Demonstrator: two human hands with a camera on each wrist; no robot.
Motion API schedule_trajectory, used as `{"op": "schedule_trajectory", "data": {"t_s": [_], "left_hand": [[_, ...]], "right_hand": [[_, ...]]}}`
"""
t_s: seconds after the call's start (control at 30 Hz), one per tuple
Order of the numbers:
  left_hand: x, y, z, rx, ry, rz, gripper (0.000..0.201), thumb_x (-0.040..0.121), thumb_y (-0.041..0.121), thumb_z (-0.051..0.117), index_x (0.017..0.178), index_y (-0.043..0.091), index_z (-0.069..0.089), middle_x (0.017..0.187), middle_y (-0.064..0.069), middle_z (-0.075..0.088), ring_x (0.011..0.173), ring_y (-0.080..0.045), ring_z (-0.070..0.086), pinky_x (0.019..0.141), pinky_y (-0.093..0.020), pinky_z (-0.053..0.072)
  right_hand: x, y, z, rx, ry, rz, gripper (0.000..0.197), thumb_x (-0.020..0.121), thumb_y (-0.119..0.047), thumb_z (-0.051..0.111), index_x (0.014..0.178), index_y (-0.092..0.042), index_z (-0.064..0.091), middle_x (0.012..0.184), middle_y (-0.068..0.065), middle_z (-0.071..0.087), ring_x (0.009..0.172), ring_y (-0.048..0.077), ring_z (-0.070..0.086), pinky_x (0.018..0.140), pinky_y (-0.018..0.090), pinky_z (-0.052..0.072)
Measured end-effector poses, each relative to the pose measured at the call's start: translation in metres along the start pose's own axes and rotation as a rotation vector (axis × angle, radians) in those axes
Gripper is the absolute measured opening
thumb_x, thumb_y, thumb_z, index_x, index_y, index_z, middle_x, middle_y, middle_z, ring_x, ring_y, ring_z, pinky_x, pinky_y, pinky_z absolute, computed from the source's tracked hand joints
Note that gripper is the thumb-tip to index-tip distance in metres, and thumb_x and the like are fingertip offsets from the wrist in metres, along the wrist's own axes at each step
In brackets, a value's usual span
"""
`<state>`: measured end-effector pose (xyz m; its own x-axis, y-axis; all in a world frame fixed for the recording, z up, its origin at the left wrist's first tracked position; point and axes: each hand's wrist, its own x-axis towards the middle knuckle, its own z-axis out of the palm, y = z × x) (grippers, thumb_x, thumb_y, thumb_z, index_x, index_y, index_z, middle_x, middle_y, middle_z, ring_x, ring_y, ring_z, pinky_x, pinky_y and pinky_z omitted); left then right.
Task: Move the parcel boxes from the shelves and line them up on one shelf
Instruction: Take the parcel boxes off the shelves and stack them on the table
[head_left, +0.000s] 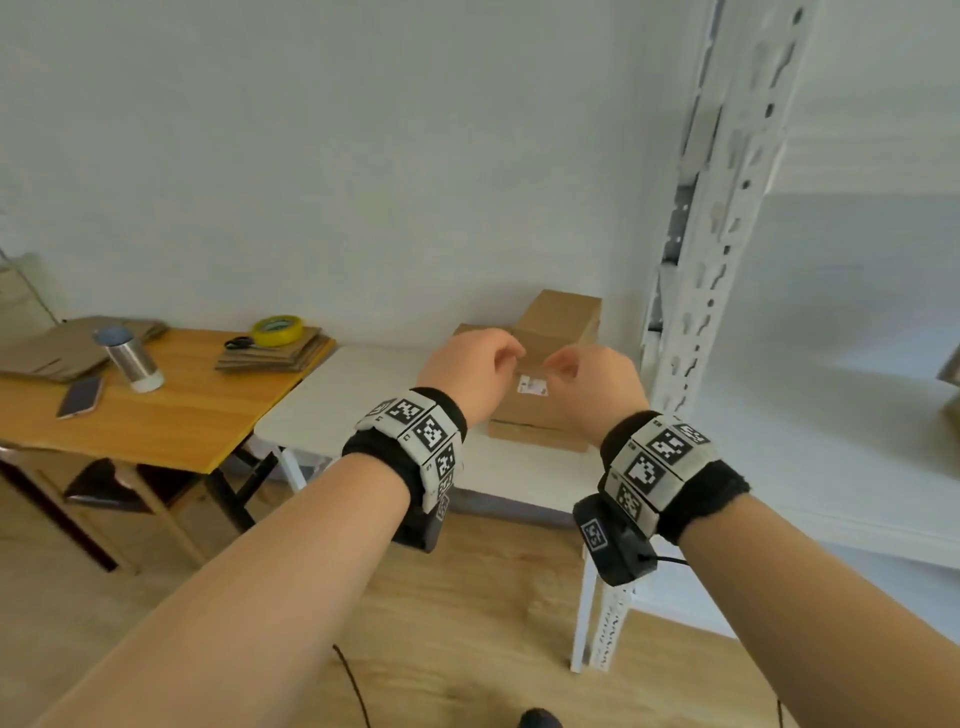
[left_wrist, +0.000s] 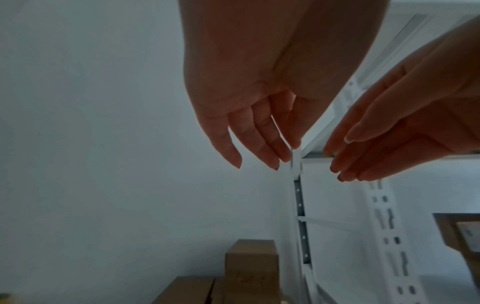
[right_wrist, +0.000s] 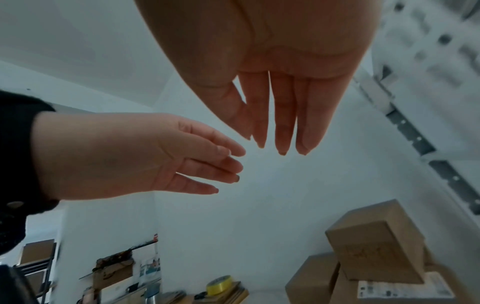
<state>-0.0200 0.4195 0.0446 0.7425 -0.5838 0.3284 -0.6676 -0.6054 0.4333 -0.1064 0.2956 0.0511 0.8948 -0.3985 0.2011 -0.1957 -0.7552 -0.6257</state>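
Note:
Three brown parcel boxes sit stacked on a low white table (head_left: 363, 395) by the wall. A large labelled box (head_left: 535, 415) lies in front, and a small box (head_left: 563, 317) stands on top behind it. A third box (right_wrist: 311, 275) lies at their left. My left hand (head_left: 478, 364) and right hand (head_left: 592, 379) hover close together just above the labelled box, holding nothing. In the wrist views the left hand's fingers (left_wrist: 259, 139) and the right hand's fingers (right_wrist: 275, 119) are relaxed and nearly straight. Another box (left_wrist: 457, 236) sits on the white shelf rack (head_left: 711, 234) at the right.
A wooden table (head_left: 171, 415) on the left holds a yellow tape roll (head_left: 278, 329), scissors (head_left: 239, 342), flattened cardboard (head_left: 275, 353), a metal cup (head_left: 130, 358) and a phone (head_left: 80, 396). A white shelf board (head_left: 831, 415) extends right of the rack post.

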Motion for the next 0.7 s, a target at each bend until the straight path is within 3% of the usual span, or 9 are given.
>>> {"op": "schedule_trajectory", "data": {"t_s": [0.2,0.37,0.47,0.7], "left_hand": [[-0.018,0.073,0.001,-0.032,-0.033,0.072,0.025,0.096,0.023,0.043,0.11,0.026,0.063,0.108,0.005,0.067,0.097,-0.014,0.061,0.087,-0.038,0.051],[-0.015,0.137,0.016,-0.035,-0.055,0.157,0.026,0.096,0.022,0.042,0.111,0.025,0.063,0.108,0.005,0.066,0.091,-0.013,0.063,0.084,-0.035,0.051],[-0.004,0.181,0.039,-0.061,-0.067,0.2,0.026,0.097,0.022,0.043,0.111,0.024,0.064,0.11,0.004,0.066,0.095,-0.015,0.063,0.086,-0.037,0.051],[0.039,0.3,0.131,-0.126,-0.131,0.243,0.024,0.095,0.021,0.045,0.108,0.022,0.066,0.111,0.003,0.067,0.102,-0.016,0.061,0.09,-0.035,0.048]], "right_hand": [[-0.044,0.021,-0.057,0.037,0.116,0.034,0.028,0.093,-0.015,0.044,0.11,-0.018,0.065,0.111,0.004,0.066,0.102,0.022,0.06,0.088,0.034,0.05],[-0.062,0.063,-0.107,0.076,0.188,0.067,0.027,0.091,-0.012,0.045,0.107,-0.016,0.066,0.11,0.004,0.066,0.1,0.021,0.06,0.083,0.026,0.046],[-0.068,0.102,-0.142,0.051,0.214,0.102,0.028,0.091,-0.012,0.045,0.109,-0.015,0.066,0.109,0.006,0.067,0.099,0.022,0.061,0.079,0.024,0.044],[-0.081,0.224,-0.239,-0.037,0.268,0.214,0.03,0.09,-0.01,0.044,0.108,-0.018,0.066,0.109,0.005,0.066,0.1,0.022,0.06,0.083,0.029,0.048]]}}
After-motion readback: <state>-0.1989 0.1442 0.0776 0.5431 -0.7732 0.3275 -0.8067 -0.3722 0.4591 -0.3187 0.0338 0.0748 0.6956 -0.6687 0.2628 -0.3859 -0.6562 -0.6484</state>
